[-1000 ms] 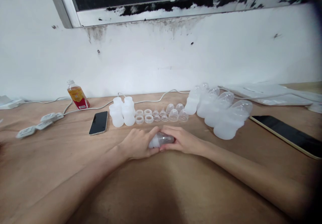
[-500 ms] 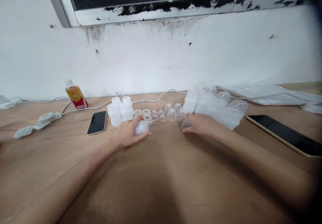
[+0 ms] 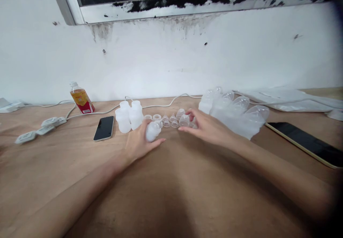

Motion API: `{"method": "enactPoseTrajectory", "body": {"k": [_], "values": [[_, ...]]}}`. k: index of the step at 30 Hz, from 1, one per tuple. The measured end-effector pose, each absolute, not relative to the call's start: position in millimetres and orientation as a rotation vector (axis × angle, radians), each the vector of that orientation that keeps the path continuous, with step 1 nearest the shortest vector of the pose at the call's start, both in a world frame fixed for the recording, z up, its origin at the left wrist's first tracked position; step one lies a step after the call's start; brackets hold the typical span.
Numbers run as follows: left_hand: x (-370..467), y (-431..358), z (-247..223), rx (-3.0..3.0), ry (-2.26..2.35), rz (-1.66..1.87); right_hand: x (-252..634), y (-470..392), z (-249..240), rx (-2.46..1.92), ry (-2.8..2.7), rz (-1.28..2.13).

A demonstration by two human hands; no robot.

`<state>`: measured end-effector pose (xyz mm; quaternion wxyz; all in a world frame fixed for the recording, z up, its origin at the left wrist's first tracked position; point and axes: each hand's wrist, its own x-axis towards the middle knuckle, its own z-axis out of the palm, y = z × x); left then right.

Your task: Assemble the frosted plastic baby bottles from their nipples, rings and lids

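My left hand (image 3: 138, 140) is wrapped around a small translucent white baby bottle (image 3: 152, 131), its thumb stretched out along the near side. My right hand (image 3: 197, 123) is beside the clear domed caps (image 3: 184, 120), thumb and fingers apart, partly covering some of them. Between the hands are small clear teats (image 3: 174, 122) in rows. White collar rings (image 3: 157, 117) lie just behind the held bottle. Several open white bottle bodies (image 3: 124, 122) are grouped left of the rings. Capped bottles (image 3: 233, 116) cluster beyond my right forearm.
A black-screened phone (image 3: 104, 128) lies at left, near a drink bottle (image 3: 81, 99) and white power sockets (image 3: 43, 131). A larger dark-screened device (image 3: 305, 143) rests at right. A white cable (image 3: 166, 105) and a plastic bag (image 3: 284, 99) lie along the wall.
My right hand has moved left, from a clear domed cap near the capped bottles to the row of caps, and its fingers have spread. My left hand keeps the bottle, now tilted slightly more upright.
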<state>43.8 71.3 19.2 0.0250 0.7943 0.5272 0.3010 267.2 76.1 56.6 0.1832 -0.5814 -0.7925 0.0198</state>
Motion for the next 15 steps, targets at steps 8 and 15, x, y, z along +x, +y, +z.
{"method": "enactPoseTrajectory", "body": {"k": [8, 15], "values": [[63.4, 62.7, 9.1, 2.978, 1.388, 0.471, 232.6, 61.8, 32.3, -1.225, -2.197, 1.096], [58.3, 71.6, 9.5, 3.024, 1.582, 0.564, 233.5, 66.3, 27.8, -1.162, -2.087, 1.25]]}}
